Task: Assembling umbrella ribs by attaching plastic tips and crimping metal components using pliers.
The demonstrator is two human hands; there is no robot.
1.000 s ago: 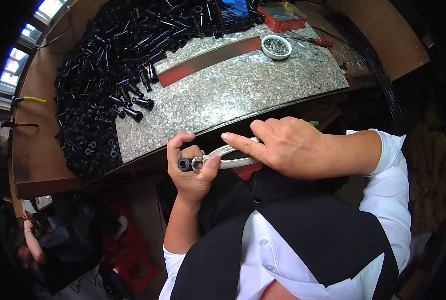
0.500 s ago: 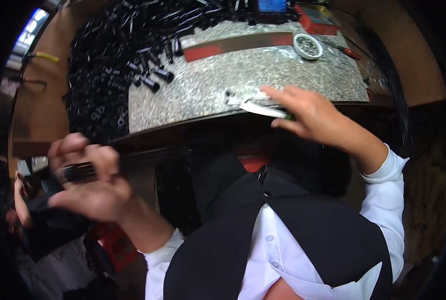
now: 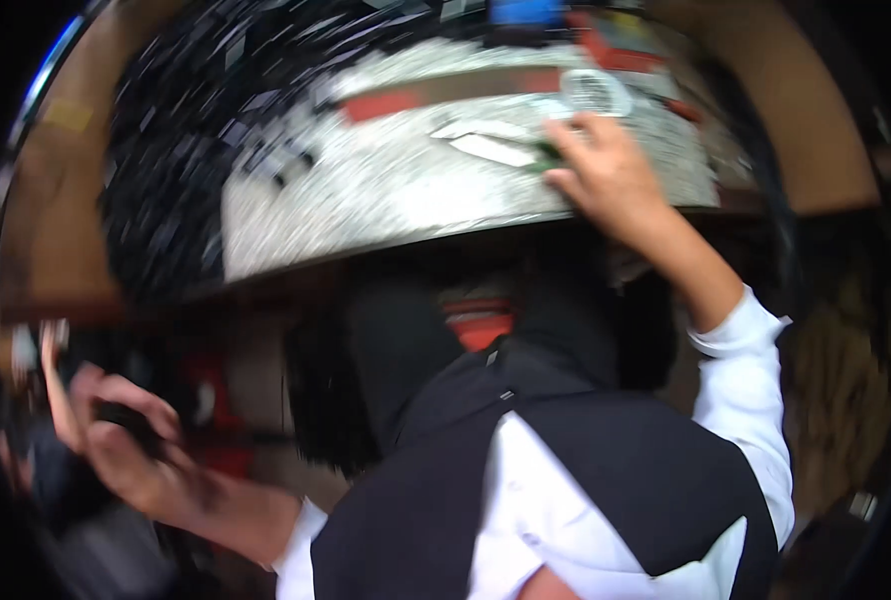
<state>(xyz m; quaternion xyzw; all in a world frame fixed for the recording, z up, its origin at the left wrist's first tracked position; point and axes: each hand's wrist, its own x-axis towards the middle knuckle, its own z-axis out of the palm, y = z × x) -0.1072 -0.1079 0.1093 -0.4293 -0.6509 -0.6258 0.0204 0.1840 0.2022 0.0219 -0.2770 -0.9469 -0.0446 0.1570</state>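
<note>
On the stone tabletop (image 3: 366, 200), my right hand (image 3: 611, 175) has its fingers and thumb around one end of a pliers-like tool (image 3: 496, 150). Two pale arms of the tool point left, and a bit of green shows at my fingertips. The part under my fingers is hidden. Off the table at the lower left, my left hand (image 3: 136, 450) is curled around a short black piece (image 3: 129, 420). Motion blur hides that piece's exact kind.
A heap of black parts (image 3: 176, 180) covers the table's left side. Behind the tool lie a red-ended bar (image 3: 386, 103), a white bowl (image 3: 596, 92) of small metal bits and a red box (image 3: 616, 45). Another person's arm (image 3: 56, 385) shows at the far left.
My left hand has swung down and left with the black piece, away from the table edge. My right hand and the tool have moved farther in over the tabletop. The view has shifted and blurred.
</note>
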